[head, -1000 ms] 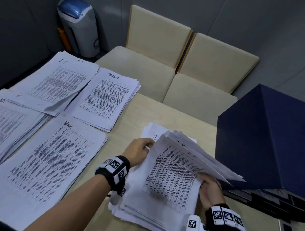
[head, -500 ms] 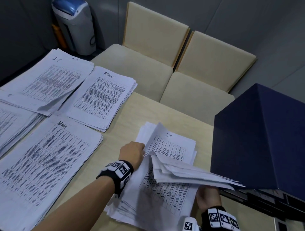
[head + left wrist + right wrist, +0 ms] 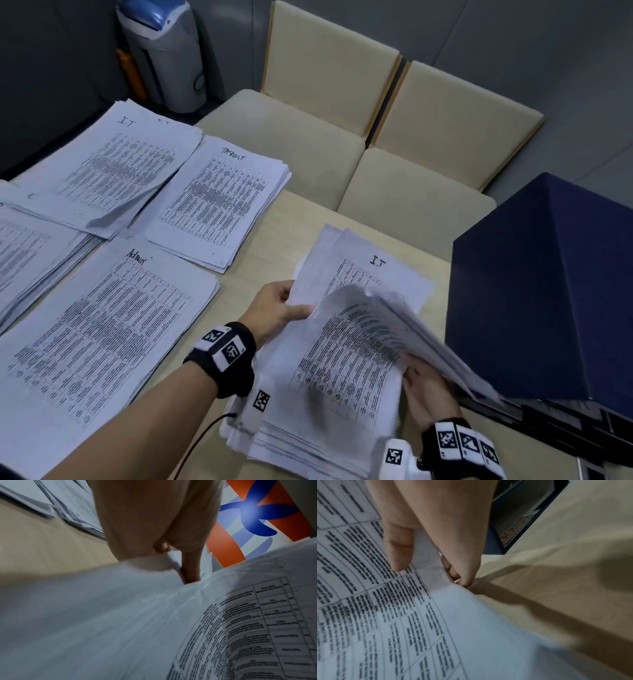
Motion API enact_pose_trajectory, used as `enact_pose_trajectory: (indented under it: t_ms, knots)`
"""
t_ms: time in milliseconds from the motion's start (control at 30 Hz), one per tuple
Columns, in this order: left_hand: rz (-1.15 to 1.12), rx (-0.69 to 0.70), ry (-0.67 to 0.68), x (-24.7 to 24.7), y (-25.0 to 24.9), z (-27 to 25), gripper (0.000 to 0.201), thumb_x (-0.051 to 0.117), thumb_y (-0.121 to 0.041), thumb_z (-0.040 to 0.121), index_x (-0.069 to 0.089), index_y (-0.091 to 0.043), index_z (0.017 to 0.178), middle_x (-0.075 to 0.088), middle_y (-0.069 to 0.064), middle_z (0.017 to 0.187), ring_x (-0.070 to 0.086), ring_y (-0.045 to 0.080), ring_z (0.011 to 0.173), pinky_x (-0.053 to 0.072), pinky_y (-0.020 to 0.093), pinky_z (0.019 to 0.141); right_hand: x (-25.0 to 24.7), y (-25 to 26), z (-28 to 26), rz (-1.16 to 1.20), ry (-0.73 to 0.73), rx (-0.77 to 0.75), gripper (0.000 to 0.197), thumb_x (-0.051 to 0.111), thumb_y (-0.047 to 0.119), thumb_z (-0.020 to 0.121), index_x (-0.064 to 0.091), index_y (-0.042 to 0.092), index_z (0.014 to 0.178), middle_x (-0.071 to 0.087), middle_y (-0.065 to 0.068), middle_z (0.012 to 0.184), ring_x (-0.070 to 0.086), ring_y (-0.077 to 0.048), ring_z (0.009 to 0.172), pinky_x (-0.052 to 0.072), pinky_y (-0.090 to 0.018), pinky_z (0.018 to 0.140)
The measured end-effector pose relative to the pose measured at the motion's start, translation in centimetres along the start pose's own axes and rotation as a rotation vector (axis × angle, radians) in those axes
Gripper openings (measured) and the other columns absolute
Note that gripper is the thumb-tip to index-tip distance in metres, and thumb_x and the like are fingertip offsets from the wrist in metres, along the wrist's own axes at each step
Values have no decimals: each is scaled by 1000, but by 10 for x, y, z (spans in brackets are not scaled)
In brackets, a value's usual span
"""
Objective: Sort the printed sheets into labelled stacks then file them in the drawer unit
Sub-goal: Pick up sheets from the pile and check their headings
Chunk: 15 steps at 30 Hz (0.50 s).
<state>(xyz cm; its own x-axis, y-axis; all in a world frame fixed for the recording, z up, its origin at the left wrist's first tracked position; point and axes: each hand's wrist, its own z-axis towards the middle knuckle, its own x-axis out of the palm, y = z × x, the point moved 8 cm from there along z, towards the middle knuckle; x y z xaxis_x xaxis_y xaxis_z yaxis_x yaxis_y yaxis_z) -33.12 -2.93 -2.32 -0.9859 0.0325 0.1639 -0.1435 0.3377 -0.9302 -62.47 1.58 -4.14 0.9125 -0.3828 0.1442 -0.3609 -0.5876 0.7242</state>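
A loose pile of printed sheets (image 3: 308, 442) lies on the table in front of me. My right hand (image 3: 424, 390) grips a lifted bunch of its sheets (image 3: 394, 315) from below, thumb on the print (image 3: 399, 550). My left hand (image 3: 281, 308) pinches the pile's left edge, one finger (image 3: 190, 572) slid between sheets. Behind the bunch a sheet marked I.T (image 3: 376, 263) shows. To the left lie labelled stacks: IT (image 3: 113, 161), a second label I cannot read surely (image 3: 222, 198), Admin (image 3: 102, 325). The dark blue drawer unit (image 3: 548, 291) stands at the right.
A fourth stack (image 3: 24, 246) runs off the left edge. Two cream chairs (image 3: 308, 137) stand behind the table (image 3: 301, 219), and a grey bin (image 3: 164, 58) sits in the far corner. A drawer front with a red-lettered label (image 3: 513, 531) is close to my right hand.
The lifted bunch dropped to the right, baring the I.T sheet, then arched up again. My left hand shifted along the pile's left edge.
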Motion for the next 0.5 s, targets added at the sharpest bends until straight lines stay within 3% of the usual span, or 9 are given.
enact_pose_trajectory:
  t_ms: [67,100,133,167,200,267,300,367,500]
  knots:
    - [3,-15,-15,2,-5,-1,28,80,-23,83,66,1,79,72,9,71,65,16,62,54,26,58,-4,-2,0,-1,-24,-11,21,53,-8,94,68,6,93,78,-4,82,67,-19,89,51,-25,73]
    - [2,-25,-50,1,-3,0,35,73,-27,89,56,-8,66,59,-2,55,52,9,48,44,21,49,-7,-3,1,-6,-36,-15,18,56,-10,90,69,3,94,78,-8,87,68,-23,91,51,-28,75]
    - [11,-29,-94,-1,-1,0,43,67,-32,94,44,-17,61,44,-9,49,38,6,42,34,20,45,-8,-3,1,-8,-47,-9,16,60,-10,88,69,-1,97,77,-13,95,69,-27,93,52,-32,75]
    - [13,-27,-120,-5,2,1,44,62,-35,97,39,-21,61,39,-10,52,34,7,43,30,22,46,-10,-2,1,-20,-61,-18,18,62,-10,86,68,-5,102,75,-18,101,70,-30,93,53,-34,74]
    - [1,-41,-111,-6,4,2,41,59,-36,98,47,-19,63,49,-8,57,44,10,48,37,24,51,-12,-3,2,-17,-73,-14,22,62,-10,85,66,-7,107,74,-20,103,71,-31,91,54,-36,71]
    - [-67,-59,-60,-7,12,5,25,58,-28,100,72,-9,93,75,9,93,72,28,84,57,39,78,-17,-4,7,-5,-80,-20,25,60,-12,86,64,-5,109,72,-21,105,70,-30,89,54,-36,68]
    - [-96,-87,-46,-7,14,4,25,58,-24,100,72,-5,107,74,16,106,71,36,98,57,47,89,-17,-4,8,-4,-78,-20,25,58,-13,86,63,-3,108,71,-20,107,69,-30,90,53,-36,69]
    - [-158,-133,-19,-4,14,3,29,60,-24,98,70,-1,113,72,22,112,69,40,102,55,48,92,-17,-6,10,14,-52,-23,31,54,-15,87,63,1,111,72,-15,107,68,-29,94,52,-37,72]
    - [-337,-229,97,11,17,2,36,59,-22,97,66,8,117,69,26,113,70,30,88,57,37,83,-16,-11,18,33,0,-2,42,49,-17,78,60,0,114,70,-18,112,66,-35,104,52,-43,80]
